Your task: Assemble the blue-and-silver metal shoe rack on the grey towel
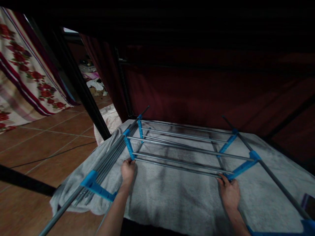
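Observation:
A partly built rack of grey metal tubes (169,143) joined by blue plastic brackets lies on a grey blanket (172,196). My left hand (128,169) is closed at the lower end of the left blue bracket (129,147), where the nearest tube (174,168) meets it. At that tube's other end, my right hand (229,191) pinches it beside the right blue bracket (242,168). Several loose tubes (112,159) lie bundled under the rack's left side pole. A third bracket (97,188) sits nearer on that pole, to the left of my left forearm.
Black bed-frame posts (81,82) rise at left, and a dark red curtain (197,95) hangs behind. A flowered cloth (27,72) hangs above the tiled floor (49,144). A dark object (309,206) lies at the right edge.

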The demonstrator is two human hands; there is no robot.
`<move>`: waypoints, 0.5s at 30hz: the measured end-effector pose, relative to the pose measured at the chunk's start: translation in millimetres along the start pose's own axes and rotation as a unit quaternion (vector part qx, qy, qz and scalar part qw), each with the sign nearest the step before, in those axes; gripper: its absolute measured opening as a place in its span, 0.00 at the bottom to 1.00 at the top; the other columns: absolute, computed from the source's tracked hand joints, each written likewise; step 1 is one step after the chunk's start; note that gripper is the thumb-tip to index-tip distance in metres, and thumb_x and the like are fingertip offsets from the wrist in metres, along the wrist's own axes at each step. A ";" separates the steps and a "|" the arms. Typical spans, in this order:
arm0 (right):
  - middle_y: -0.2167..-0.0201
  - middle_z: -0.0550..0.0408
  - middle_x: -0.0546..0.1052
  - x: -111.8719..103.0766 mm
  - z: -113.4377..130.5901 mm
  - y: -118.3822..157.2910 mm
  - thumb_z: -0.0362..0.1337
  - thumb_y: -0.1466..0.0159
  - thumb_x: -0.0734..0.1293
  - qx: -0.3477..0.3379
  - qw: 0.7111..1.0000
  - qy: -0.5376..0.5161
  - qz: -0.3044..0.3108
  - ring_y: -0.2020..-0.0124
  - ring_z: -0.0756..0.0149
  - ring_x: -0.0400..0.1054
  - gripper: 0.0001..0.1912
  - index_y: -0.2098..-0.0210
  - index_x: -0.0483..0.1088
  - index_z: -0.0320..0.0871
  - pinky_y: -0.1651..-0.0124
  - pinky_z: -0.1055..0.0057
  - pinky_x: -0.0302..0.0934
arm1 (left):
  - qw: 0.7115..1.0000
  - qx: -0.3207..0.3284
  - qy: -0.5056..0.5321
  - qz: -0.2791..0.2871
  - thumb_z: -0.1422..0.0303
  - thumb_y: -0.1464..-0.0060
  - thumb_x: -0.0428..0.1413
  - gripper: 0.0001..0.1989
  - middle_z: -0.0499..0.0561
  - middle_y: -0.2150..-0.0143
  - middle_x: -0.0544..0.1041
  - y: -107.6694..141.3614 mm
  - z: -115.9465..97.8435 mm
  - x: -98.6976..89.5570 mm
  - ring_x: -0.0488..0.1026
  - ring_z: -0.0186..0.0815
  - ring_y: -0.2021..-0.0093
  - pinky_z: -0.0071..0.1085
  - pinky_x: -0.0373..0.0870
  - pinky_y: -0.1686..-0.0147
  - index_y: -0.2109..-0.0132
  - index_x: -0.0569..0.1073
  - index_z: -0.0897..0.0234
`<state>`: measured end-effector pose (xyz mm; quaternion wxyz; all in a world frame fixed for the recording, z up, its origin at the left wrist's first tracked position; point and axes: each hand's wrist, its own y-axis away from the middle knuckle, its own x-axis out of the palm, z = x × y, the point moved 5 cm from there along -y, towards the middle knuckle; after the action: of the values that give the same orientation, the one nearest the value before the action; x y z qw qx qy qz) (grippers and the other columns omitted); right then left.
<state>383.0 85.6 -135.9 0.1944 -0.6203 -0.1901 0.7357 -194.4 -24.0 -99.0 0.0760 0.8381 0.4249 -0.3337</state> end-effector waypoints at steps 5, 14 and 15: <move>0.67 0.48 0.63 0.9 -1.7 0.0 0.48 0.30 0.60 -0.007 1.000 -0.005 -0.006 0.66 0.56 0.60 0.21 0.50 0.79 0.44 0.63 0.64 0.58 | 1.000 -0.015 0.013 -0.003 0.63 0.46 0.51 0.19 0.63 0.58 0.83 -0.1 2.9 -1.3 0.79 0.52 0.54 0.41 0.73 0.53 0.54 0.79 0.70; 0.68 0.49 0.63 2.9 -4.3 -0.4 0.49 0.31 0.59 -0.006 1.000 -0.015 -0.002 0.68 0.58 0.58 0.22 0.50 0.79 0.44 0.63 0.63 0.59 | 1.000 -0.015 0.022 0.001 0.64 0.47 0.52 0.16 0.59 0.64 0.82 -0.9 3.7 1.2 0.78 0.47 0.60 0.38 0.72 0.57 0.59 0.80 0.69; 0.68 0.49 0.63 3.2 -4.3 -0.5 0.49 0.31 0.59 -0.008 1.000 -0.015 -0.002 0.68 0.58 0.58 0.22 0.50 0.79 0.44 0.63 0.63 0.59 | 1.000 -0.020 0.024 -0.003 0.65 0.48 0.52 0.16 0.59 0.64 0.82 -1.2 4.5 1.0 0.78 0.47 0.61 0.38 0.72 0.57 0.59 0.80 0.69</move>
<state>386.8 87.9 -139.0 0.1881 -0.6101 -0.1998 0.7433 -197.2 -24.4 -102.9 0.0812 0.8426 0.4358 -0.3056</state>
